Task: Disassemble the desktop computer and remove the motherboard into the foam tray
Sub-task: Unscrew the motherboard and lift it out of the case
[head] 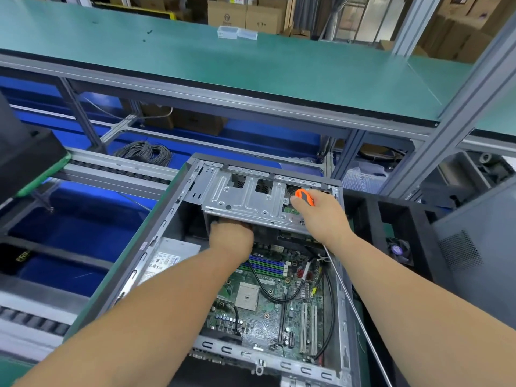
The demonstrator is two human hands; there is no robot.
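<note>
1. Nearest: both bare forearms reach in from 6 o'clock over the open desktop computer case (178,208), side panel off, lying on the bench.
2. Motherboard (268,305) sits mounted in the case floor at the frame's 5 o'clock; empty CPU socket (247,298) near its middle, a black cable (275,296) looped across it.
3. Power supply (164,258) sits at 9 o'clock of the board, against the case's left wall.
4. Left hand (231,238) is pushed under the metal drive cage (245,199); fingers hidden beneath it, cannot tell whether curled or straight.
5. Right hand (321,213) rests on the cage's right end, fingers wrapped round an orange-handled screwdriver (303,195); tip hidden.
6. Black foam tray (391,219) lies at 3 o'clock, just beside the case.
7. Coiled wire bundle (145,152) at 11 o'clock, beyond the roller conveyor (117,171).
8. Farthest: green shelf (195,62) at 12 o'clock, two clear plastic boxes (237,32) on it, cardboard cartons (245,15) behind.
</note>
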